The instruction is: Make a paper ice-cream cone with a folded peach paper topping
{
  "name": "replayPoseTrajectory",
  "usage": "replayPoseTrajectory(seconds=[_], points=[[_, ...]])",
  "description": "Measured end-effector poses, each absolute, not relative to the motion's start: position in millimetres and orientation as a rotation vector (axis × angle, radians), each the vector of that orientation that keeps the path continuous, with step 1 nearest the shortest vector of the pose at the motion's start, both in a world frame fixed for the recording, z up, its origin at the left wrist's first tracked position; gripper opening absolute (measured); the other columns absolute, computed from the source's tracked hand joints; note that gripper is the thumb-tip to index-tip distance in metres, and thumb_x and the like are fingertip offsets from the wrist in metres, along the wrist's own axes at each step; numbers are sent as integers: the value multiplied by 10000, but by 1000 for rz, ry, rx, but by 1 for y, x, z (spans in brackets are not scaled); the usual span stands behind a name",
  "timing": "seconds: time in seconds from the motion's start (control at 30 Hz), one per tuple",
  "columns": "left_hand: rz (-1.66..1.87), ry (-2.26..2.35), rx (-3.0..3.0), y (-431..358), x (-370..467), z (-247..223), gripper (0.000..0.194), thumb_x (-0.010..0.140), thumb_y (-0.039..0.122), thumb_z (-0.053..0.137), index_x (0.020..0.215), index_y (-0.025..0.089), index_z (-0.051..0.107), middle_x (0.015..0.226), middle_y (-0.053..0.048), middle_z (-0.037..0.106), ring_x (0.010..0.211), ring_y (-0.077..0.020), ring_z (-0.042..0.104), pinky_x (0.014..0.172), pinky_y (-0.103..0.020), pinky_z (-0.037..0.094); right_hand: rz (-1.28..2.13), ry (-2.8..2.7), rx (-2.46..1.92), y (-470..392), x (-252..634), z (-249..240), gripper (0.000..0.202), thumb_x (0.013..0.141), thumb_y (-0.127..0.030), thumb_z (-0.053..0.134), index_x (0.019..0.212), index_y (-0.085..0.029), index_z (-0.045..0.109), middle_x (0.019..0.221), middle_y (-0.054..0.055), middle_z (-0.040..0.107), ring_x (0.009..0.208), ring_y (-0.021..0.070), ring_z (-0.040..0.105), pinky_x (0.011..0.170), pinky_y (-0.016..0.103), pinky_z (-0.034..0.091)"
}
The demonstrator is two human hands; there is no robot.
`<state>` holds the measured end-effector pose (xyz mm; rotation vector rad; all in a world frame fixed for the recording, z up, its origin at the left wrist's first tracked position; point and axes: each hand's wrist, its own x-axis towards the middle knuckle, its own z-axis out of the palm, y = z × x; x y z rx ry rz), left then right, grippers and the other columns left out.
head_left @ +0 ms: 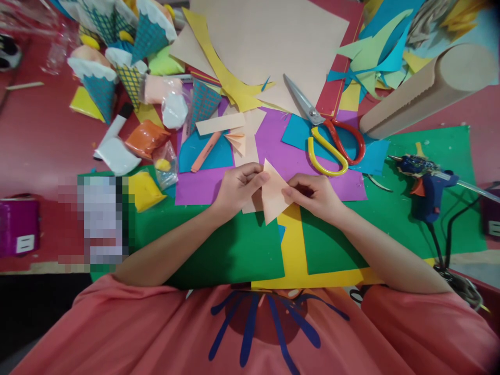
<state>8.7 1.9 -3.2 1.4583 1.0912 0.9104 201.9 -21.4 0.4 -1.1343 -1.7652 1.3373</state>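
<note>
A small peach paper triangle [274,195] is held up between both hands, above the purple and green sheets. My left hand [244,188] pinches its upper left edge between thumb and fingers. At its right corner, my right hand [314,194] grips it in the same way, fingers curled. Just beyond the hands lie a small fan-folded peach paper piece [236,140], a peach marker [206,152] and a pale paper strip [220,124]. Scissors [326,125] with one red and one yellow handle rest farther off, blades pointing away to the left.
A blue glue gun [429,195] lies on the green sheet [410,229] at right, near a large paper roll [425,94]. Several paper cones [94,86] stand at the upper left, with clay packets such as an orange one [147,138]. Large peach paper [269,36] covers the back.
</note>
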Motion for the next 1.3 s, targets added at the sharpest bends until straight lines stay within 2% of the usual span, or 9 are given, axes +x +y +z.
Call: replayPoseTrajectory(seconds=[0.3, 0.53, 0.87, 1.07, 1.3], points=[[895, 1131, 1454, 2, 8, -5, 521, 781, 628, 591, 561, 167, 485, 504, 40, 403, 469, -57, 362, 431, -204, 303, 1342, -1763, -1155, -21, 202, -1, 252, 878, -323, 562, 686, -159, 548, 591, -29, 509, 510, 55, 393, 479, 206, 310], [876, 1163, 1449, 3, 9, -5, 533, 772, 653, 578, 562, 172, 487, 521, 35, 415, 487, -66, 374, 444, -214, 303, 1359, -1763, -1161, -21, 203, -3, 241, 880, -314, 553, 697, -158, 547, 599, -24, 517, 519, 59, 401, 484, 208, 311], [857, 1137, 1392, 3, 10, -2, 544, 761, 639, 604, 517, 190, 418, 489, 54, 313, 462, -68, 308, 437, -242, 275, 1361, -1761, -1161, -20, 203, -2, 254, 872, -338, 566, 692, -159, 548, 588, -23, 523, 513, 61, 399, 472, 207, 300], [912, 1092, 1240, 3, 10, -6, 463, 714, 617, 671, 624, 174, 570, 573, 24, 541, 513, -71, 497, 481, -204, 403, 1389, -1790, -1158, -19, 204, -1, 247, 869, -321, 551, 683, -160, 533, 581, -32, 482, 508, 59, 371, 469, 211, 291], [970, 1106, 1209, 3, 9, -8, 445, 713, 600, 685, 631, 170, 601, 571, 22, 590, 522, -71, 565, 502, -181, 468, 1402, -1855, -1145, -18, 205, -2, 227, 866, -310, 531, 694, -162, 536, 589, -27, 491, 530, 67, 393, 487, 210, 304]])
